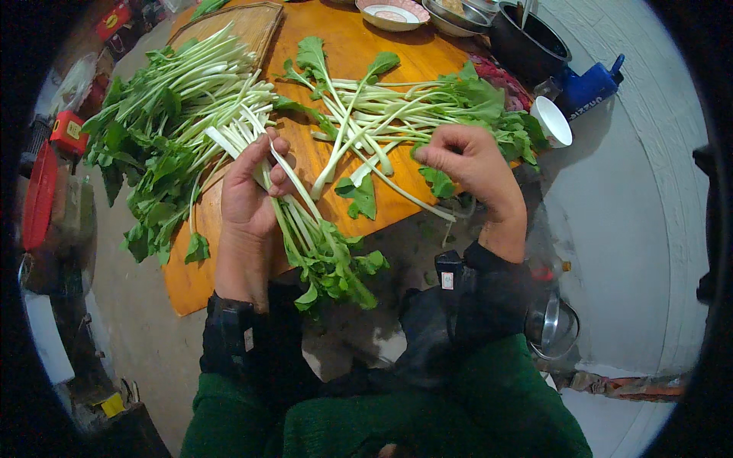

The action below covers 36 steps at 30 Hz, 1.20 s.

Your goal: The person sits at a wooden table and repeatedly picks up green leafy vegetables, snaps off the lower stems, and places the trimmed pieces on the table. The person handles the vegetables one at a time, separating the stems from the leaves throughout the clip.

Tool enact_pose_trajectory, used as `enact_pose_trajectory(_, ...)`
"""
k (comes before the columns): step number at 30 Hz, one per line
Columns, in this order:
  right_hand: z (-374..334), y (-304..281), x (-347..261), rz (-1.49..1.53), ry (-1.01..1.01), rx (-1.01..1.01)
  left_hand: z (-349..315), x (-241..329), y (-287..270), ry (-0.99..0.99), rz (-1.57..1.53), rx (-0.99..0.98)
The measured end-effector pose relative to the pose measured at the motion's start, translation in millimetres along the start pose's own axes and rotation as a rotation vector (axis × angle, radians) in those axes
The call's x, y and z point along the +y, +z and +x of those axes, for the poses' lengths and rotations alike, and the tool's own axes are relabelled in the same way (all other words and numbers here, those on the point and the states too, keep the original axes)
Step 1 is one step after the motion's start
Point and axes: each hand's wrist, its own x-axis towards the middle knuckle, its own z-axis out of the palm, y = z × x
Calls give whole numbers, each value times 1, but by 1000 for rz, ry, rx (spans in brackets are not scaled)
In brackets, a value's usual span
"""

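My left hand (250,191) is wrapped round a bunch of leafy green stalks (305,229), their pale cut ends pointing up and away and their leaves hanging past the table's near edge. To the right, my right hand (477,168) is closed, thumb and forefinger pinched beside a second pile of stalks (382,107). A bit of green shows at those fingertips; whether they grip it is hard to make out. A larger heap of the same greens (160,133) lies left of my left hand. One torn leaf (360,198) rests between my hands.
The orange wooden table (191,282) carries a woven tray (263,30) at the back left. Along its far right stand a patterned bowl (393,14), a dark pot (531,42), a white bowl (551,122) and a blue container (588,90). A metal pan (551,324) sits low on the right.
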Motion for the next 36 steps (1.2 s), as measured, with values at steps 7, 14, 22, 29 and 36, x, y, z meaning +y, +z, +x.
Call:
enact_pose_trajectory(7,13,34,-1,-197,-231,52,-3,1,11,-34,0,-74)
enact_pose_trajectory(14,34,89,15,-428,-284,181,-3,-5,16,-77,-2,-20)
enact_pose_trajectory(22,42,97,24,-514,-259,238,-1,-14,19,-96,141,78)
enact_pose_trajectory(29,49,75,18,-159,-305,437,-3,-18,22,-94,218,125)
enact_pose_trajectory(36,33,35,-6,536,-353,666,-2,-20,20,-102,227,109)
